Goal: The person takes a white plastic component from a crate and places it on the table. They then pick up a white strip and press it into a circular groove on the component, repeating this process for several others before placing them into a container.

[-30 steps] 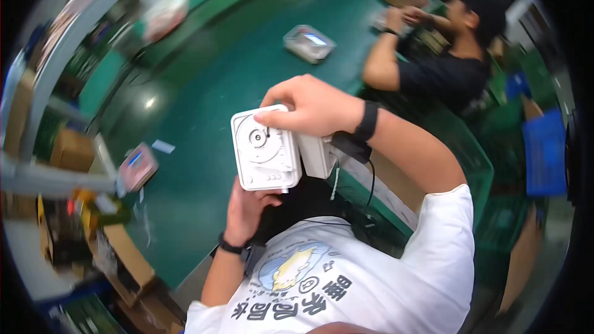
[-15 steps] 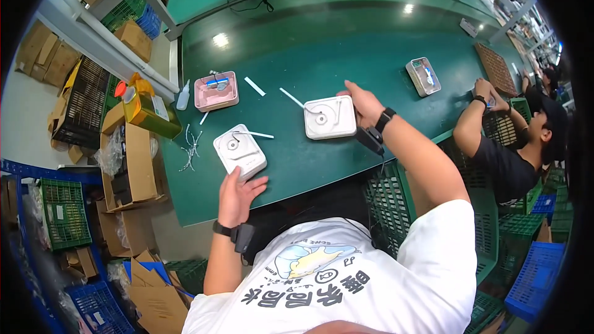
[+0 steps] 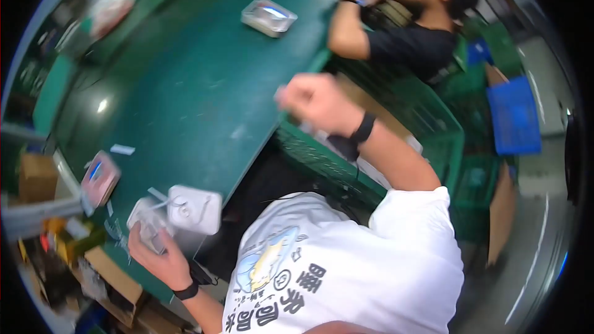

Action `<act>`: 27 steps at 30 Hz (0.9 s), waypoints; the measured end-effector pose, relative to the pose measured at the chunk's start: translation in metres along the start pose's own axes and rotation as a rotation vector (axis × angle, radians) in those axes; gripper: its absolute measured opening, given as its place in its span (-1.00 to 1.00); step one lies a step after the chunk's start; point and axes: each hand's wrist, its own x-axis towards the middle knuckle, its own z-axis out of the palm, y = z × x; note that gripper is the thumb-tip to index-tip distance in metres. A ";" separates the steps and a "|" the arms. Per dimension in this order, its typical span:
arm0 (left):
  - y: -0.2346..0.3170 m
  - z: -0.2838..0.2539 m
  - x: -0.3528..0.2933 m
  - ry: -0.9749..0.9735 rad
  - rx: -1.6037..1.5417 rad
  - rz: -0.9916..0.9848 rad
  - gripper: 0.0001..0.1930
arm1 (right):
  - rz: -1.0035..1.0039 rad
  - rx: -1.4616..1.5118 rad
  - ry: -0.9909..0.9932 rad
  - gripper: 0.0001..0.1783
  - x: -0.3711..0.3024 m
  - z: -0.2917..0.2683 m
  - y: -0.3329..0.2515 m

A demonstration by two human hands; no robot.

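We are mid-sort: our left hand (image 3: 162,258) grips a small white part beside the white box (image 3: 195,209) on the table (image 3: 185,86), our right hand (image 3: 315,102) raised, fisted, seemingly empty.

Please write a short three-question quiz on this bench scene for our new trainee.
1. True or false: the right hand is raised above the green table in a fist.
2. Which is nearest the left hand? A) white square unit B) clear tray C) blue crate
3. What is worn on both wrists?

Key
1. True; whether it holds anything cannot be told.
2. A; it lies at the table's near edge, just above the hand.
3. A black band.
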 end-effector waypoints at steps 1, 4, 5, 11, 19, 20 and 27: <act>0.031 0.005 0.000 -0.061 0.006 0.170 -0.22 | 0.109 0.125 0.135 -0.57 -0.015 -0.045 0.036; 0.059 0.035 0.001 -0.199 0.019 0.400 -0.11 | 0.478 -0.193 0.558 -0.46 -0.098 -0.163 0.118; 0.061 0.044 0.001 -0.253 0.050 0.433 -0.05 | 0.576 -0.392 0.566 -0.47 -0.145 -0.192 0.153; 0.038 0.042 0.025 -0.499 0.232 0.542 -0.04 | 1.485 -0.603 0.106 -0.46 -0.447 -0.242 0.327; 0.027 0.037 0.039 -0.371 0.139 0.489 -0.06 | 1.658 -0.654 0.271 0.07 -0.474 -0.105 0.317; 0.028 0.041 0.038 -0.338 0.167 0.495 -0.06 | 1.623 -0.688 0.291 0.03 -0.475 -0.109 0.317; 0.033 0.053 0.033 -0.227 0.247 0.512 -0.07 | 1.497 -0.626 0.401 -0.24 -0.445 -0.105 0.313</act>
